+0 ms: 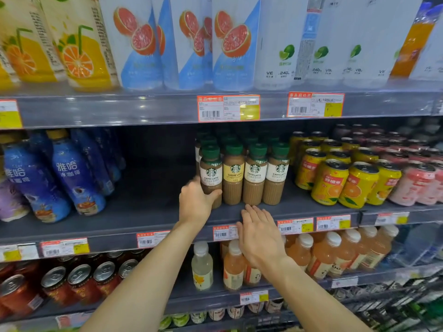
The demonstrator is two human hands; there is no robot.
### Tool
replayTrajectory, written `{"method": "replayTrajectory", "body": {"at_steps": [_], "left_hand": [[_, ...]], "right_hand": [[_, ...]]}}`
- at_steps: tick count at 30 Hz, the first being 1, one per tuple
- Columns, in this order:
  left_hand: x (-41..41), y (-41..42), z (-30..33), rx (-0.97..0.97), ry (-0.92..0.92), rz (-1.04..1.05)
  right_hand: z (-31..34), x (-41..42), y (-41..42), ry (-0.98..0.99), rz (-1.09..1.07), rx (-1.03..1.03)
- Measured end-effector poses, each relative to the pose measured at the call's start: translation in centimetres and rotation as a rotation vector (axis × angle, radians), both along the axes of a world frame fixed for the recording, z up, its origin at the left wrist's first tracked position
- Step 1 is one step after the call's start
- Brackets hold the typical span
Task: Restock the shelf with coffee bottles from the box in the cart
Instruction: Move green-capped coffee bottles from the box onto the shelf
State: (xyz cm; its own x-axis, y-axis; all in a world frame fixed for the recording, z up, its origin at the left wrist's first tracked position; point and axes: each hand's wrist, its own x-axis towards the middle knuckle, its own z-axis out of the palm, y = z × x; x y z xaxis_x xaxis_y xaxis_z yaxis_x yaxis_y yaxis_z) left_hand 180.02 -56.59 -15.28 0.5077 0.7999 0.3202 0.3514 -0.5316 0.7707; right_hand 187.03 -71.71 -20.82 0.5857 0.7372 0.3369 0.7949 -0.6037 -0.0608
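Several green-capped coffee bottles stand in rows on the middle shelf (148, 212). My left hand (195, 202) grips the lower part of the leftmost front coffee bottle (211, 171), labelled caffe latte, with the thumb across its front. To its right stand a yellow-labelled cheese latte bottle (233, 176) and two more caffe latte bottles (255, 176). My right hand (260, 236) hovers flat with straight fingers just in front of the shelf edge, below those bottles, holding nothing. The box and the cart are out of view.
Blue bottles (74, 173) stand at the left of the same shelf, with a bare gap between them and the coffee. Yellow orange-drink cans (333, 180) and pink cans sit to the right. Tall juice bottles fill the shelf above; cans and juice bottles the shelf below.
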Motion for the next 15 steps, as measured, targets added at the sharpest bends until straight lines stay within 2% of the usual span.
{"method": "replayTrajectory", "body": {"at_steps": [10,13,15], "left_hand": [[0.4,0.1,0.6,-0.001,0.122,0.024],[-0.2,-0.7,0.7,0.059,0.257,0.069],[-1.1,-1.4,0.6,0.172,0.325,0.112]], "right_hand": [[1.7,-0.3,-0.4,0.076,0.059,-0.147],[2.4,-0.3,-0.4,0.134,0.062,-0.196],[2.9,0.0,-0.5,0.168,0.077,-0.211]]}}
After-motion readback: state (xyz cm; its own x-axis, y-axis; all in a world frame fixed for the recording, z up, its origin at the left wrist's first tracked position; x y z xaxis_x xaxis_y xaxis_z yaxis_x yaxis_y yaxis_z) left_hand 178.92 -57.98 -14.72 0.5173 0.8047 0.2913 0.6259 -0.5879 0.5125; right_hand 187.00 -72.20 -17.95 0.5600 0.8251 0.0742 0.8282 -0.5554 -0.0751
